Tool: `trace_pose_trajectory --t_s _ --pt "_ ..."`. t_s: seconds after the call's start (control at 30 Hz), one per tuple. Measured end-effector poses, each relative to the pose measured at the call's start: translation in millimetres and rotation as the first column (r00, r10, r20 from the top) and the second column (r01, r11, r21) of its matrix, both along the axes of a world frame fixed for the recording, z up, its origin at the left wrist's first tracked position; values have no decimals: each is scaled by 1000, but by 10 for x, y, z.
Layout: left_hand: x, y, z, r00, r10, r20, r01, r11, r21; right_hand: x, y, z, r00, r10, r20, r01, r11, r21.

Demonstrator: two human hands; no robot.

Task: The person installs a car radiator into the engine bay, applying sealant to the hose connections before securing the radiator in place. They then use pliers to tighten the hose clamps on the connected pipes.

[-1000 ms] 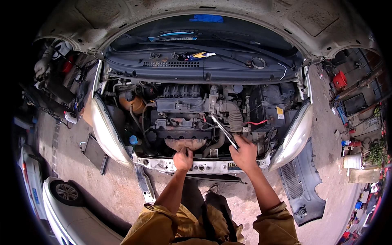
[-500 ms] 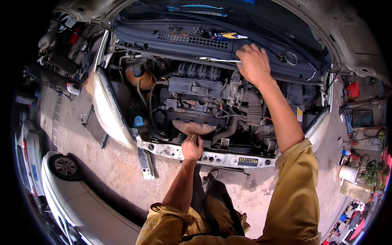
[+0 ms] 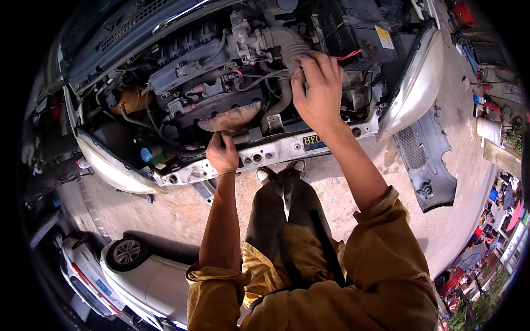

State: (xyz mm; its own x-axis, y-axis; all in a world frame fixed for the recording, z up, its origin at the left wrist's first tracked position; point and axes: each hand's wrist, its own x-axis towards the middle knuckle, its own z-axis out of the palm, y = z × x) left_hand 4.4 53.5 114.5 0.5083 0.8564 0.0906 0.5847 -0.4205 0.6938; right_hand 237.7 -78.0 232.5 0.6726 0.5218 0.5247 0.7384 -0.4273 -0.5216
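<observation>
My left hand (image 3: pixel 222 154) is closed at the white front crossmember (image 3: pixel 281 149) of a car, its fingertips just below the rusty exhaust heat shield (image 3: pixel 232 117). Whatever those fingers hold, if anything, is hidden. Over the right part of the engine bay, my right hand (image 3: pixel 318 94) has its fingers curved and apart, and nothing shows in it. Its fingertips overlap the ribbed air intake hose (image 3: pixel 290 47); whether they touch it I cannot tell. A long shiny metal tool (image 3: pixel 179 15) lies along the edge of the windscreen cowl.
Headlights (image 3: pixel 417 80) flank the engine bay, which holds an orange-brown coolant tank (image 3: pixel 132 102) and a battery (image 3: pixel 337 33). A removed grey bumper part (image 3: pixel 430 160) lies on the ground at right. White cars (image 3: pixel 149 281) stand at lower left.
My right hand has let go of the metal tool at the cowl and come back toward me over the engine. My left hand stays at the crossmember. The view has tilted down and turned.
</observation>
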Motion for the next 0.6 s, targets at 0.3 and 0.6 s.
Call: trace_pose_trajectory --t_s 0.3,0.6 --pt "-22 4 -64 998 -58 -22 60 994 88 -2988 -2049 -982 830 198 -521 -353 910 -216" --pt "-526 -333 103 903 -265 339 277 961 14 -4028 -4071 -2787 -752 -148 -643 105 935 -338"
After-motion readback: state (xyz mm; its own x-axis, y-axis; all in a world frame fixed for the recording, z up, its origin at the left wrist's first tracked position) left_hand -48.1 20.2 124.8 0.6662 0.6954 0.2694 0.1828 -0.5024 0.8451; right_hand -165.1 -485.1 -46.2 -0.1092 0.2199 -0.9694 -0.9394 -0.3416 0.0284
